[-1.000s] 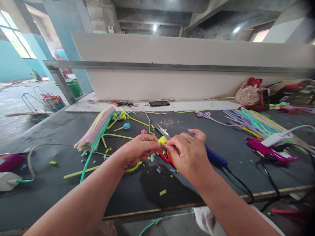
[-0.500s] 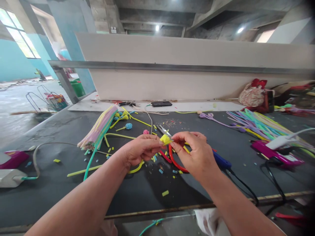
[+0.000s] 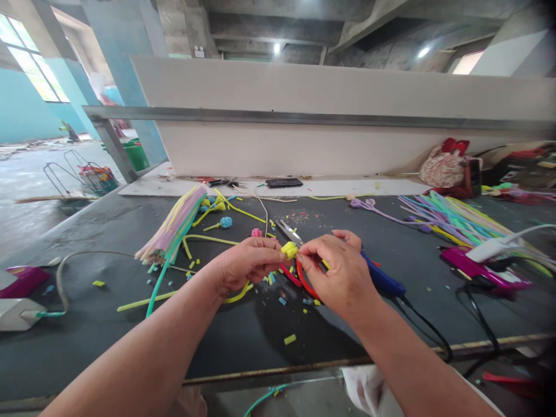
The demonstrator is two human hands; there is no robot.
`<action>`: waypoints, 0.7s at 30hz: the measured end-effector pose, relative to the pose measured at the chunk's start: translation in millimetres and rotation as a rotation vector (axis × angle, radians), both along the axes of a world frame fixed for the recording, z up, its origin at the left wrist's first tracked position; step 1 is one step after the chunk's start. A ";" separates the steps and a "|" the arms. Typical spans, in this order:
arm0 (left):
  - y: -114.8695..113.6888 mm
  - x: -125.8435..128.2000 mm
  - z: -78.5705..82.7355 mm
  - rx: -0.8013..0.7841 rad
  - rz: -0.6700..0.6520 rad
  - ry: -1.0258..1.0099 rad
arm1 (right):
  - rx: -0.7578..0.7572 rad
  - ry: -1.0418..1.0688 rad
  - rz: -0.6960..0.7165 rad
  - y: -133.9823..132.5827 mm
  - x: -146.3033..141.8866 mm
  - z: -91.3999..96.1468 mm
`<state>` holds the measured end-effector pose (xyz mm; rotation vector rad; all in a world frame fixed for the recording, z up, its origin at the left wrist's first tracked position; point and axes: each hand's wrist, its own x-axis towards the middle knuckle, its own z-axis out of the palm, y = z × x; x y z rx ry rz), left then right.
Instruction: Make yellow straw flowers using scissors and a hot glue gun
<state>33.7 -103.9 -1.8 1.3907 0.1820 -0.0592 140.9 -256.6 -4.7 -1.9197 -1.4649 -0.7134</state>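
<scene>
Over the middle of the dark table, my left hand [image 3: 252, 263] pinches a small yellow flower-like knot [image 3: 289, 249] between thumb and fingers. My right hand [image 3: 336, 269] meets it from the other side, thumb and index fingertip closed at the knot's edge. Beneath the hands lie scissors [image 3: 290, 232], blades pointing away and red handles partly hidden by my right hand. A blue-handled corded tool [image 3: 384, 282] lies just right of that hand; its tip is hidden. A pink knot [image 3: 256, 233] is beyond my left hand.
A bundle of soft pastel stems [image 3: 176, 226] lies at the left, with a blue knot [image 3: 225, 222] on a yellow stem nearby. More coloured stems [image 3: 452, 220] spread at the right, beside a magenta power strip [image 3: 486, 267]. A phone [image 3: 284, 183] rests at the back. Offcuts litter the table.
My right hand has shifted slightly left and turned, its fingertips now closer against the yellow knot. The left hand keeps its pinch with hardly any movement.
</scene>
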 end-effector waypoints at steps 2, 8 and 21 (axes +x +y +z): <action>0.2 0.6 -0.1 0.003 -0.005 0.009 | 0.009 0.008 0.004 1.0 0.1 -0.7; 1.9 1.9 -2.1 -0.037 -0.049 -0.008 | -0.018 0.176 0.091 -0.1 4.7 1.3; 1.3 0.6 -1.2 -0.075 -0.127 0.023 | -0.175 0.427 0.341 -10.6 10.4 11.6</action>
